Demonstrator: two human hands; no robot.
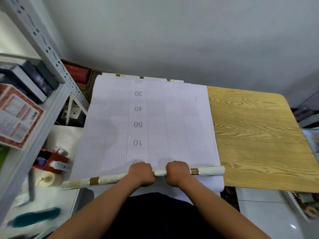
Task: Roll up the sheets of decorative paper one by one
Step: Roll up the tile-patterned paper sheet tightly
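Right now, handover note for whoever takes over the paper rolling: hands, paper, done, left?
Left hand and right hand both grip the middle of the roll, close together.
The roll lies across the near edge of the wooden table, a thin tube with gold bands showing.
Most of the sheet lies flat, backing side up, with printed numbers, reaching the far table edge.
More paper peeks out at the far end.
Done: first turns only. Left: roll this sheet to the end, then any others.
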